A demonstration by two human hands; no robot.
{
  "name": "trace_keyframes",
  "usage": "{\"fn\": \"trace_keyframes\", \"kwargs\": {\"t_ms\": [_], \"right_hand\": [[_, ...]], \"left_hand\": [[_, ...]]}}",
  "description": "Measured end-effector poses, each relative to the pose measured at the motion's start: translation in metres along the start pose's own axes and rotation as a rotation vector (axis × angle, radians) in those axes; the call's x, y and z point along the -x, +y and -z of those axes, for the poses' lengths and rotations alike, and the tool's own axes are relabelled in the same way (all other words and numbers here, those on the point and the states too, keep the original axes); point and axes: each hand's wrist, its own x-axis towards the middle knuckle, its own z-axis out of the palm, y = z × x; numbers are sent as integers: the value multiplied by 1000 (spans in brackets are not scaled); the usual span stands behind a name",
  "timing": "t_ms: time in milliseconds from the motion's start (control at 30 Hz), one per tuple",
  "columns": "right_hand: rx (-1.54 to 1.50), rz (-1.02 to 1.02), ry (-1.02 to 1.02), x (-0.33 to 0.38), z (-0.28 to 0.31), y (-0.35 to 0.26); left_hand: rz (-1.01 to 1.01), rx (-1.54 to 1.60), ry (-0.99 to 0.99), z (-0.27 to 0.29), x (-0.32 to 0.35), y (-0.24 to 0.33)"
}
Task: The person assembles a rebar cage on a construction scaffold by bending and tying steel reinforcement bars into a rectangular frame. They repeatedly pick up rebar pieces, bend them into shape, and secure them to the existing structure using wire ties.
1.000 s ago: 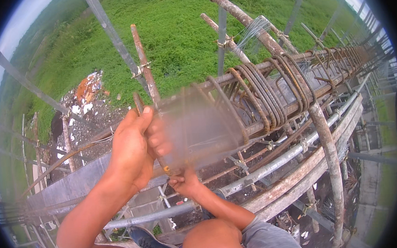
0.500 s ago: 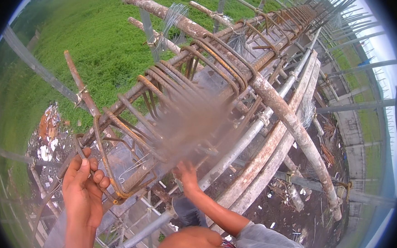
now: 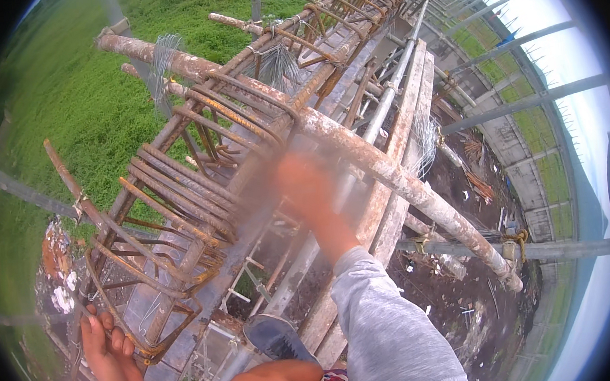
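Note:
A rusty rebar cage runs from near left to far right, with bent stirrups bunched along its bars. At the near end, my left hand has its fingers curled around the rebar beside the end stirrup. My right hand reaches forward to the cage's right-hand bar, close to another bunch of stirrups and the crossing pole. A blurred patch covers this area, so its fingers and anything in them cannot be made out.
A mottled pole crosses at the cage. Tie wire bundles hang nearby. Long planks and a metal pipe run along the right, above littered ground. My shoe is below; grass lies left.
The view has shifted, bringing the cage left and lower. My right hand has moved farther forward along the cage. My left hand stays at the near end.

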Motion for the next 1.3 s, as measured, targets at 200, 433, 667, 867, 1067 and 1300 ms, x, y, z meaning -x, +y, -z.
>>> {"fn": "trace_keyframes", "kwargs": {"t_ms": [200, 433, 667, 867, 1067, 1300], "right_hand": [[-259, -349, -10, -17, -67, 11], [-208, -215, -29, -30, -32, 11], [-222, -323, -205, -49, -15, 17], [-335, -377, -12, -39, -119, 43], [-31, -155, 1, 13, -154, 52], [-76, -150, -95, -13, -156, 69]], "left_hand": [[-30, 123, 47, -5, -1, -5], [-16, 129, 81, -9, 1, -4], [70, 40, 85, -1, 2, 1], [152, 68, 97, 10, -4, 0], [154, 77, 54, 10, -4, 2], [177, 97, 17, -2, 5, 10]]}}
